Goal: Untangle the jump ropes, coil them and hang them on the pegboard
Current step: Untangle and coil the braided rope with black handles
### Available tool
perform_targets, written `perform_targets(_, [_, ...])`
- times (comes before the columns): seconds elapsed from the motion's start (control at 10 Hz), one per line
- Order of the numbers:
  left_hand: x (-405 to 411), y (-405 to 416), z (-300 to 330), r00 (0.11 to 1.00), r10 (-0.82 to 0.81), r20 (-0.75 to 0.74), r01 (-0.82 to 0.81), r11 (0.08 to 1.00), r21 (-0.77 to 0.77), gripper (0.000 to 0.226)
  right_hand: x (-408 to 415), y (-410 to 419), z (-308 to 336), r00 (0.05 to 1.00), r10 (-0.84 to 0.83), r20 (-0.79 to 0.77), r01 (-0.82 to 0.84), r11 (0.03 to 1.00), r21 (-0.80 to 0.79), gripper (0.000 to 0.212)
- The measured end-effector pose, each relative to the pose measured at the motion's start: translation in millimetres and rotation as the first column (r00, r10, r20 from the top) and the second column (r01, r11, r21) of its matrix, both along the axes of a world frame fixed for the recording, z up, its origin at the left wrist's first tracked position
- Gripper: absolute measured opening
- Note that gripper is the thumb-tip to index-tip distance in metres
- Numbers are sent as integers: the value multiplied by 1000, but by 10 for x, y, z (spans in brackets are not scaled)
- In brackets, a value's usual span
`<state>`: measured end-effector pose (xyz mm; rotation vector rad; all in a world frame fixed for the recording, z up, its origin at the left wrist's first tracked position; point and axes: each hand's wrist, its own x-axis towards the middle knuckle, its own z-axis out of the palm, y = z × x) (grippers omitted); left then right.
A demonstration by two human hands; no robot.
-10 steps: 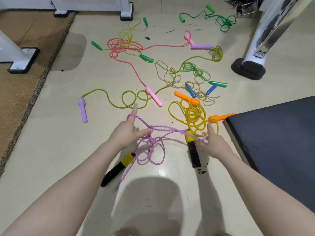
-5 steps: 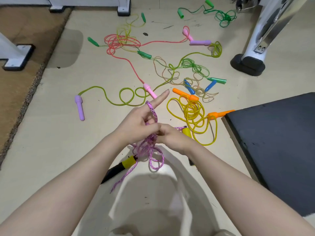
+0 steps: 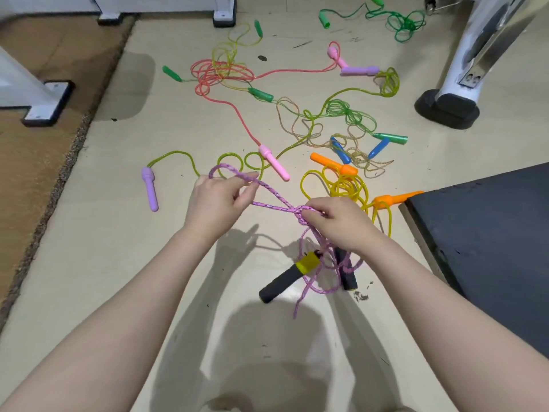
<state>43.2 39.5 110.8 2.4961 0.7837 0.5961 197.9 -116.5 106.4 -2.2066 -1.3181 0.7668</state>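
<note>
Head view: left hand (image 3: 215,203) is pinching a loop of the purple rope (image 3: 267,203) (knotted), right hand (image 3: 341,223) is gripping its knot above the black handles (image 3: 282,282).

A pale cream floor (image 3: 124,263) fills most of the view, smooth and faintly glossy, with small dark specks and scuffs. Along the left lies a brown carpet (image 3: 38,162) with a rough, frayed dark edge. On it stands a white frame foot with a black base plate (image 3: 49,104); 2 more white feet (image 3: 224,11) sit at the top edge. At upper right a white and chrome machine leg rests in a black rubber foot (image 3: 447,110). A dark, flat platform (image 3: 490,251) takes up the right side. Light from above casts soft shadows on the floor
</note>
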Motion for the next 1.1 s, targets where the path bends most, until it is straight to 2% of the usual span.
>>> perform_targets(0.1, [13, -6, -12, 976, 214, 50, -190, 936, -297, 42, 20, 0, -2, 996, -92, -15, 93, 991, 93, 34])
perform_targets(0.2, [6, 11, -10, 959, 279, -49, -273, 866, -419, 46, 43, -7, 1, 900, -247, -359, 355, 894, 275, 30])
perform_targets(0.3, [-108, 109, -87, 934, 357, -8, -298, 765, -571, 52, 228, -11, 58, 481, -296, -825, 764, 602, 230, 33])
perform_targets(0.4, [-280, 234, -234, 816, 579, 13, -363, 530, -766, 43, 495, -129, 88, -77, 32, -997, 914, 402, -57, 34])
perform_targets(0.5, [-483, 321, -427, 657, 753, -26, -255, 190, -948, 32, 542, -232, -37, -215, 59, -975, 939, 288, -190, 33])
perform_targets(0.6, [-496, 272, -517, 588, 808, -34, -29, -21, -999, 33, 486, -259, -196, -320, 174, -931, 936, 211, -282, 35])
perform_targets(0.7, [-400, 239, -483, 458, 888, 46, 241, -74, -968, 35, 416, -216, -269, -260, -46, -964, 911, 319, -261, 29])
perform_targets(0.8, [-367, 281, -478, 503, 864, 1, 232, -134, -963, 40, 369, -273, -329, 765, -501, -406, 580, 809, 93, 22])
perform_targets(0.9, [-328, 298, -390, 565, 825, 27, 116, -47, -992, 39, 340, -365, -450, 989, -59, 137, 91, 967, -239, 51])
perform_targets(1.0, [-393, 448, -317, 641, 759, 116, -35, 180, -983, 36, 361, -417, -452, 926, -129, 354, 270, 882, -386, 39])
perform_targets(1.1, [-565, 581, -337, 657, 751, 56, -249, 287, -925, 34, 418, -491, -410, 804, -333, 492, 517, 801, -303, 27])
